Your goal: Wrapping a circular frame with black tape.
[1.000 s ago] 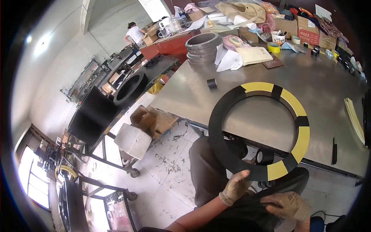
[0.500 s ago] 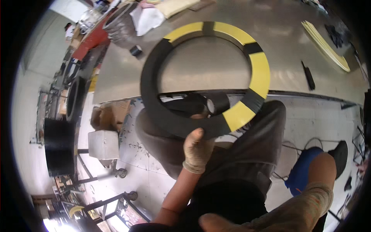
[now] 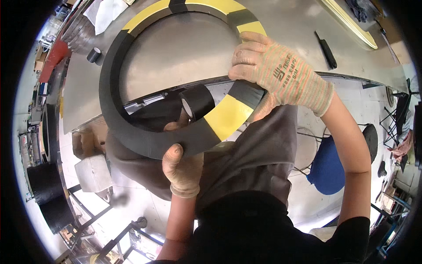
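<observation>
A large flat ring (image 3: 110, 83), black on its left and lower parts and yellow with black bands elsewhere, is tilted over my lap and the table edge. My left hand (image 3: 183, 169), in a pale glove, grips its lower black part, thumb on top and fingers underneath. Some of those fingertips show through the ring's opening, close to a wide roll of black tape (image 3: 200, 103); whether they hold the roll I cannot tell. My gloved right hand (image 3: 277, 75) is closed around the ring's right side, beside a black band, covering part of the yellow.
On the metal table (image 3: 290, 26) lie a small black roll (image 3: 93, 54), a black-handled knife-like tool (image 3: 326, 50) and yellow strips (image 3: 351, 22). A blue stool seat (image 3: 326, 169) stands at my right, a pale block (image 3: 93, 174) at my left.
My right hand has come up from the lower right and taken hold of the ring's right side. The ring, with my left hand on it, appears further left in view.
</observation>
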`<state>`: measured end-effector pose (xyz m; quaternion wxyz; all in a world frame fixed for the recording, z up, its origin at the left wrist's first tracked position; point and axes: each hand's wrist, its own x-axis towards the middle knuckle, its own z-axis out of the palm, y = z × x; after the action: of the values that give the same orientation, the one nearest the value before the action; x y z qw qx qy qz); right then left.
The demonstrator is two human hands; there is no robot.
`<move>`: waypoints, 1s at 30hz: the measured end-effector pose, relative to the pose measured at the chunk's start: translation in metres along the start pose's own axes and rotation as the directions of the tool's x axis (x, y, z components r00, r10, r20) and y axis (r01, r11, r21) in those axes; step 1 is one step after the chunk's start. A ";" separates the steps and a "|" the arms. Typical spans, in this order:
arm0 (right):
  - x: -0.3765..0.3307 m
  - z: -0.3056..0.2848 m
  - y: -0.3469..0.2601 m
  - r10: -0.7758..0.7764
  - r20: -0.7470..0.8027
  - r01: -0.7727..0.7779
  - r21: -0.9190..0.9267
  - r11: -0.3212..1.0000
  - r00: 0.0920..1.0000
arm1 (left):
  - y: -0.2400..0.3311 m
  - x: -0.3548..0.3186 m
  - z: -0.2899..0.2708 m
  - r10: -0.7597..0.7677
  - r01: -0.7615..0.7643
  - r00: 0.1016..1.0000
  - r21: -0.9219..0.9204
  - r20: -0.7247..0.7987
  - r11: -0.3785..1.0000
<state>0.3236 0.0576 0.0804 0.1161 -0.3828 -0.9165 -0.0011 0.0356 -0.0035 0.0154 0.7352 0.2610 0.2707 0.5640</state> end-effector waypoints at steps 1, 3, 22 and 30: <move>-0.004 0.006 0.003 -0.031 -0.069 0.033 0.029 0.999 0.997 | 0.000 0.000 0.000 0.013 -0.013 1.000 -0.007 0.004 1.000; -0.010 0.008 0.000 -0.024 -0.066 0.024 0.003 1.000 0.998 | -0.001 -0.001 0.000 0.020 -0.020 1.000 0.007 0.003 1.000; -0.107 0.038 -0.116 0.881 0.267 -0.249 0.952 -0.178 0.391 | 0.006 0.011 -0.013 -0.154 0.152 0.987 0.039 0.039 0.988; -0.091 0.045 -0.106 0.764 0.335 0.074 0.892 -0.445 0.552 | 0.009 0.015 -0.027 -0.199 0.223 0.955 -0.086 0.222 0.971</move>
<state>0.3014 -0.0775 0.0263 0.5959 -0.4356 -0.2326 0.6333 0.0138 0.0158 0.0005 0.8291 0.2481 0.1857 0.4654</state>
